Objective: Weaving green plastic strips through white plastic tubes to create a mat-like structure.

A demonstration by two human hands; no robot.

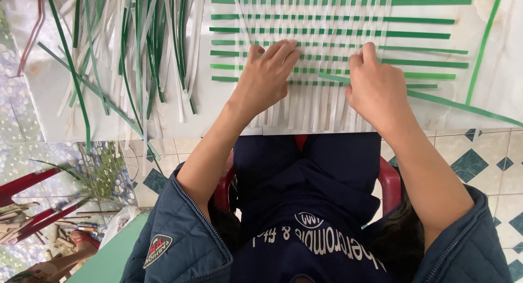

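Note:
A flat woven mat [327, 48] of white upright strips crossed by green strips lies on a white board. My left hand [267, 76] rests palm down on the mat's lower left part, fingers spread and pressing the strips. My right hand [376, 86] is at the mat's lower right, its fingers curled around a loose green strip [463, 104] that runs off to the right along the lowest woven row. The strip's end under the right hand is hidden.
A heap of loose green and white strips [131, 48] lies on the board's left side. The white board [49, 92] ends just above my lap. Another green strip [485, 40] lies at the far right. I sit on a red chair [389, 179]; tiled floor below.

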